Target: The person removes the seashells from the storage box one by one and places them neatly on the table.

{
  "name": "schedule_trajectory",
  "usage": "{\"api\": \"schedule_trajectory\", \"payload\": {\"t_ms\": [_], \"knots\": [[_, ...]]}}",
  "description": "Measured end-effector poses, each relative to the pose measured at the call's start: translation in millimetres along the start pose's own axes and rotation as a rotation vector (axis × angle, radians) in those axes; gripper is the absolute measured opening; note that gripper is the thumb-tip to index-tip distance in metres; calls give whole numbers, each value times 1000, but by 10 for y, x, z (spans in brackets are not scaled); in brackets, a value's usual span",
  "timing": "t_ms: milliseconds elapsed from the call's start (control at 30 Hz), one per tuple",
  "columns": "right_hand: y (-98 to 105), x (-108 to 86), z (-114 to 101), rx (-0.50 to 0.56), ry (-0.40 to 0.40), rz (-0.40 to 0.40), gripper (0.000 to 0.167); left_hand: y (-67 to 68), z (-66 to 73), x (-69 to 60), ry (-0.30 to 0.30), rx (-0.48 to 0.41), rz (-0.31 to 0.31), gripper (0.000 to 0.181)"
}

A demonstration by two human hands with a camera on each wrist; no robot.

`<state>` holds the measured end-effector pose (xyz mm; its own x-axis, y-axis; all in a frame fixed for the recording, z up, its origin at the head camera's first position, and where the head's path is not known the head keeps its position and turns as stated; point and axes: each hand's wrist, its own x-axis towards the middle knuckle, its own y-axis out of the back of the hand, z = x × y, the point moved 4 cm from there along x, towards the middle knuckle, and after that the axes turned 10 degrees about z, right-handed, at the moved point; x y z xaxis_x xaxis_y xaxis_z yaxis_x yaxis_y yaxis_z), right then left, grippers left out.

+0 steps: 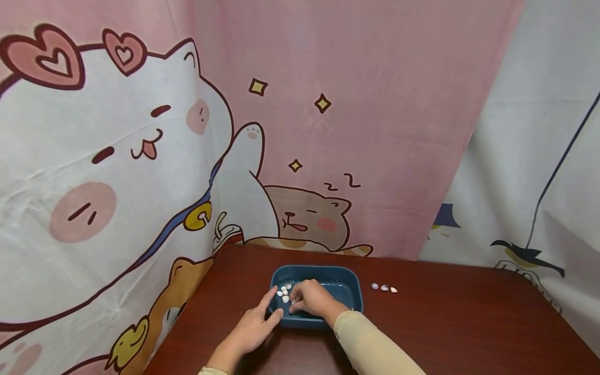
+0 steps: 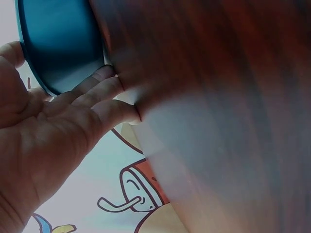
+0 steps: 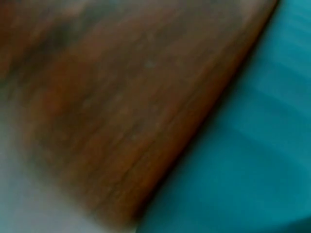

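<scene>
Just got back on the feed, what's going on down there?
A person is working at a blue tray on a reddish-brown table. Their right hand reaches inside, fingers bent down beside a cluster of small pale pieces; whether it pinches one is hard to tell. Their left hand rests against the tray's near left corner. Three small shell-like pieces lie in a row on the table, right of the tray.

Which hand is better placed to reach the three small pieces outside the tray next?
Probably the right hand, nearer the three small pieces; the left hand touches the tray at its left end.
</scene>
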<state>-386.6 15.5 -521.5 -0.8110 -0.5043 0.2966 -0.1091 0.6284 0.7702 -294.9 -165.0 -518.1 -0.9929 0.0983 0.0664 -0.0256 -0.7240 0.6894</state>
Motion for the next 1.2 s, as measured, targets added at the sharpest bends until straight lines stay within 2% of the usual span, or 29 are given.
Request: {"api": "schedule_trajectory", "payload": {"t_ms": [100, 200, 300, 400, 467, 567, 633, 700, 800, 900, 1000, 1200], "knots": [[57, -11, 17, 46, -34, 10, 14, -8, 4, 2, 5, 0, -2, 77], [217, -14, 6, 102, -61, 33, 15, -3, 15, 0, 3, 4, 17, 75], [515, -41, -18, 148, -73, 90, 17, -11, 8, -13, 4, 4, 42, 75], [936, -131, 45, 175, -107, 214, 19, -20, 7, -12, -11, 8, 61, 75], [1244, -233, 185, 182, -151, 316, 21, -27, 3, -7, -9, 10, 63, 76], [1656, -458, 540, 137, -251, 433, 25, -25, 0, 1, 3, 6, 62, 78], [1857, -635, 826, 81, -318, 464, 28, -13, 0, 0, 19, 5, 65, 81], [1990, -815, 1105, 10, -383, 452, 32, 1, 1, 0, 26, 6, 72, 83], [2082, -1047, 1458, -60, -450, 404, 35, 29, 17, 4, 23, 19, 85, 84], [2100, -1213, 1691, -95, -475, 370, 34, 34, 18, 1, 23, 29, 85, 83], [2073, -1313, 1824, -112, -484, 358, 29, 34, 13, -8, 23, 37, 84, 82], [1988, -1417, 1951, -112, -532, 329, 27, 24, 18, -10, 23, 34, 75, 82]]}}
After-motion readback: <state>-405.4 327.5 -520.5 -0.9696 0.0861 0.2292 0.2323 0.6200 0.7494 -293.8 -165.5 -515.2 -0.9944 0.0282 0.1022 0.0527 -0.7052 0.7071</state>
